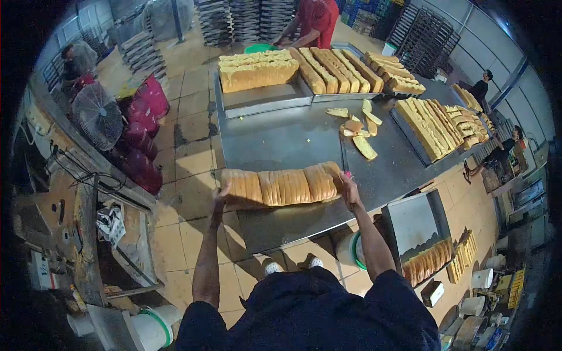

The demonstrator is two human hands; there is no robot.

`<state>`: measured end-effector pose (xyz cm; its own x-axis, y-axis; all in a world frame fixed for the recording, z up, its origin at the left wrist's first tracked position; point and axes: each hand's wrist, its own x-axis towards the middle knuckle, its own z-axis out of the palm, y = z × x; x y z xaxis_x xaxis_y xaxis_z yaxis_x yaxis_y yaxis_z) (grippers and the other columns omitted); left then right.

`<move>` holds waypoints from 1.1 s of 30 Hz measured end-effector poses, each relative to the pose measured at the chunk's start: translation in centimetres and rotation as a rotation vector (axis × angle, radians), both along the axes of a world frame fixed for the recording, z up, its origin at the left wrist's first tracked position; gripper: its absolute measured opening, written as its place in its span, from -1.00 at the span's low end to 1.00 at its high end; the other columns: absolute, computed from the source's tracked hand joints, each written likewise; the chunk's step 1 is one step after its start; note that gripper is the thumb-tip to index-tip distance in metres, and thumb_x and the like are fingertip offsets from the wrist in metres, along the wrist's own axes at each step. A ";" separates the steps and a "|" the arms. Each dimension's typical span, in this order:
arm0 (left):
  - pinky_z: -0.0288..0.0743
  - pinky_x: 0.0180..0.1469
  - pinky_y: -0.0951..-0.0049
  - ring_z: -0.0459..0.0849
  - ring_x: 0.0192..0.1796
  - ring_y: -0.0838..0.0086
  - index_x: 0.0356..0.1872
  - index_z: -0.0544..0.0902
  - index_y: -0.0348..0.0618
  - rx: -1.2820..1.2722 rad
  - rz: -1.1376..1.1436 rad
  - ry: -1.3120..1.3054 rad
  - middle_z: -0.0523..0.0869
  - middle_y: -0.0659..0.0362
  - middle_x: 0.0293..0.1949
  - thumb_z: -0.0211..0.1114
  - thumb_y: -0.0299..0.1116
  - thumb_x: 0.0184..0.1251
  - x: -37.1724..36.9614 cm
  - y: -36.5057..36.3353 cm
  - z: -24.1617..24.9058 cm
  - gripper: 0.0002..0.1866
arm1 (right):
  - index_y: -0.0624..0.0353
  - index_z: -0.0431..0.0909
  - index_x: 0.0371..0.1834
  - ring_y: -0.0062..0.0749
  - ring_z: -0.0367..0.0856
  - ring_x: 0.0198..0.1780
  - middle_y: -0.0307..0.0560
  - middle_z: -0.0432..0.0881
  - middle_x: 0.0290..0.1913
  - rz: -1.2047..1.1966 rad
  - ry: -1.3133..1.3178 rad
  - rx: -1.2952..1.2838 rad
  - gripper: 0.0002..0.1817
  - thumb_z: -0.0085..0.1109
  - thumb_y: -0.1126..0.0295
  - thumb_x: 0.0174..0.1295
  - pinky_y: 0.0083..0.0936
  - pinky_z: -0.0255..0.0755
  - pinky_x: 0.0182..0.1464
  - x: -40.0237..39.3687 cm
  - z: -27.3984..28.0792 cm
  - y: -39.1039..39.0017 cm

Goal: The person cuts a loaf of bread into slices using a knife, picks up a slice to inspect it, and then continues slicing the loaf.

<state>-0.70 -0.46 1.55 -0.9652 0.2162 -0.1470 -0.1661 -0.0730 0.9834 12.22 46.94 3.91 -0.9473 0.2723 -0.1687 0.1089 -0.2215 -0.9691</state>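
The left hand point(220, 191) and right hand point(349, 188) press flat against opposite ends of a long row of sliced bread point(282, 186), at the near edge of the steel table point(281, 140). Loosened pressure could likely let middle slices sag and tumble to the floor.

Commercial bakery: a steel counter point(281, 140) bearing trays of long bread loaves point(257, 70), stacked baking racks point(424, 35) along the far wall, tiled floor point(187, 88), and an industrial fan point(96, 115).

Glossy steel table point(293, 140), matt crusty loaves point(281, 186)
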 end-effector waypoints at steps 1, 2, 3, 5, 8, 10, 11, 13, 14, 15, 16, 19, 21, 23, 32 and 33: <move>0.47 0.11 0.34 0.60 0.10 0.37 0.27 0.52 -0.14 -0.029 0.035 -0.058 0.61 0.10 0.08 0.32 0.18 0.30 0.3 0.0 0.8 -0.30 | 0.24 0.50 0.29 -0.31 0.63 0.16 -0.10 0.63 0.19 0.006 0.014 -0.047 -0.51 0.09 0.13 0.45 -0.37 0.47 0.23 0.0 0.9 -0.4; 0.48 0.09 0.35 0.61 0.09 0.39 0.27 0.52 -0.14 -0.063 0.070 -0.118 0.62 0.10 0.07 0.33 0.18 0.29 0.9 -0.2 2.2 -0.30 | 0.25 0.47 0.31 -0.30 0.63 0.16 -0.08 0.62 0.19 0.014 -0.014 -0.060 -0.51 0.11 0.18 0.44 -0.36 0.47 0.24 -0.1 1.6 -1.0; 0.50 0.07 0.36 0.62 0.08 0.42 0.26 0.51 -0.14 -0.096 0.103 -0.179 0.62 0.10 0.05 0.35 0.17 0.27 1.6 -0.1 3.3 -0.30 | 0.26 0.44 0.34 -0.29 0.63 0.16 -0.06 0.62 0.20 0.020 -0.043 -0.073 -0.51 0.13 0.23 0.43 -0.36 0.48 0.24 -0.2 2.3 -1.5; 0.53 0.02 0.38 0.64 0.02 0.43 0.24 0.47 -0.14 -0.033 0.046 -0.131 0.63 0.10 0.01 0.40 0.14 0.21 1.9 0.5 3.2 -0.28 | 0.27 0.39 0.37 -0.28 0.63 0.17 -0.03 0.61 0.20 0.026 -0.075 -0.118 -0.48 0.17 0.32 0.39 -0.36 0.49 0.24 -0.4 4.4 -2.0; 0.57 -0.05 0.42 0.66 -0.04 0.44 0.20 0.44 -0.14 -0.014 -0.020 -0.024 0.63 0.12 -0.03 0.44 0.11 0.14 2.3 0.9 2.1 -0.28 | 0.31 0.38 0.36 -0.27 0.63 0.17 -0.01 0.63 0.16 0.004 -0.060 -0.222 -0.45 0.25 0.40 0.32 -0.37 0.51 0.22 0.0 5.3 -1.5; 0.58 -0.06 0.43 0.67 -0.04 0.44 0.19 0.42 -0.14 -0.006 -0.028 -0.033 0.63 0.13 -0.03 0.47 0.08 0.12 3.4 1.3 1.6 -0.27 | 0.34 0.44 0.31 -0.26 0.65 0.14 -0.02 0.65 0.12 -0.034 -0.002 -0.275 -0.44 0.33 0.43 0.25 -0.38 0.53 0.17 1.2 4.5 -0.5; 0.59 -0.05 0.43 0.67 -0.03 0.44 0.20 0.42 -0.14 0.007 -0.018 -0.079 0.63 0.14 -0.02 0.48 0.07 0.10 4.5 2.2 3.1 -0.26 | 0.35 0.42 0.32 -0.26 0.64 0.14 -0.02 0.64 0.12 -0.037 -0.002 -0.269 -0.43 0.32 0.42 0.25 -0.37 0.53 0.18 1.9 4.3 0.2; 0.60 -0.03 0.42 0.68 -0.02 0.43 0.21 0.41 -0.14 0.042 0.038 -0.125 0.63 0.15 -0.01 0.49 0.02 0.10 7.3 4.4 4.9 -0.27 | 0.36 0.39 0.35 -0.26 0.64 0.15 -0.01 0.64 0.13 -0.043 -0.003 -0.260 -0.40 0.31 0.40 0.26 -0.37 0.52 0.19 3.9 4.2 2.1; 0.61 -0.03 0.41 0.68 -0.02 0.44 0.21 0.41 -0.14 0.062 0.083 -0.127 0.64 0.15 -0.01 0.50 -0.02 0.10 9.0 5.7 5.1 -0.28 | 0.34 0.40 0.32 -0.27 0.63 0.16 -0.01 0.63 0.14 -0.035 -0.015 -0.245 -0.45 0.27 0.38 0.29 -0.37 0.50 0.21 5.1 4.6 3.0; 0.62 -0.02 0.40 0.69 -0.03 0.45 0.21 0.41 -0.14 0.085 0.127 -0.132 0.64 0.15 -0.01 0.50 -0.06 0.11 10.8 7.0 5.2 -0.30 | 0.32 0.41 0.29 -0.28 0.62 0.17 -0.01 0.61 0.14 -0.028 -0.031 -0.228 -0.50 0.22 0.37 0.32 -0.36 0.48 0.24 6.5 5.1 4.2; 0.61 0.04 0.32 0.68 0.01 0.42 0.16 0.45 -0.17 0.236 0.109 -0.233 0.64 0.15 -0.01 0.47 -0.13 0.15 12.9 7.9 5.4 -0.39 | 0.30 0.42 0.25 -0.30 0.61 0.18 -0.02 0.60 0.15 -0.022 -0.045 -0.211 -0.55 0.18 0.35 0.35 -0.36 0.46 0.26 7.5 5.3 5.0; 0.60 0.11 0.27 0.68 0.03 0.40 0.05 0.53 -0.19 0.356 0.111 -0.295 0.67 0.16 -0.06 0.42 -0.15 0.22 17.0 10.1 7.0 -0.53 | 0.29 0.41 0.23 -0.28 0.58 0.22 -0.01 0.58 0.17 -0.061 -0.019 -0.235 -0.55 0.17 0.29 0.36 -0.35 0.42 0.30 9.0 3.2 5.9; 0.59 0.15 0.21 0.68 0.06 0.34 -0.01 0.60 -0.19 0.284 0.246 -0.246 0.71 0.19 -0.11 0.33 -0.11 0.32 17.3 7.1 1.6 -0.61 | 0.25 0.40 0.28 -0.30 0.55 0.24 -0.05 0.57 0.19 -0.067 0.012 -0.300 -0.50 0.18 0.22 0.37 -0.35 0.42 0.29 8.9 2.8 4.5; 0.60 0.15 0.19 0.68 0.07 0.31 0.01 0.62 -0.18 0.387 0.289 -0.194 0.72 0.19 -0.08 0.26 -0.10 0.38 17.5 5.9 0.9 -0.63 | 0.23 0.40 0.28 -0.33 0.54 0.23 -0.08 0.57 0.19 -0.039 0.017 -0.223 -0.50 0.19 0.21 0.38 -0.35 0.41 0.27 8.5 1.6 3.6; 0.58 0.01 0.37 0.66 -0.09 0.45 -0.09 0.64 -0.03 0.461 0.354 -0.228 0.67 0.28 -0.20 0.21 -0.21 0.45 19.7 7.9 4.3 -0.82 | 0.18 0.40 0.31 -0.32 0.52 0.21 -0.06 0.58 0.14 -0.071 0.046 -0.277 -0.54 0.16 0.26 0.41 -0.33 0.35 0.32 9.2 1.3 4.3; 0.55 0.10 0.30 0.65 -0.01 0.38 0.02 0.60 -0.10 0.369 0.319 -0.238 0.66 0.21 -0.11 0.23 -0.11 0.42 19.5 7.0 3.9 -0.67 | 0.19 0.40 0.30 -0.33 0.51 0.21 -0.06 0.57 0.13 -0.103 0.062 -0.244 -0.56 0.15 0.26 0.42 -0.35 0.33 0.31 9.1 0.6 4.3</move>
<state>18.76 6.56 5.50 -0.9408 -0.0034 -0.3389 -0.2940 -0.4893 0.8211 21.29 51.24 4.47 -0.9272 0.3261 -0.1842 0.0162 -0.4564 -0.8896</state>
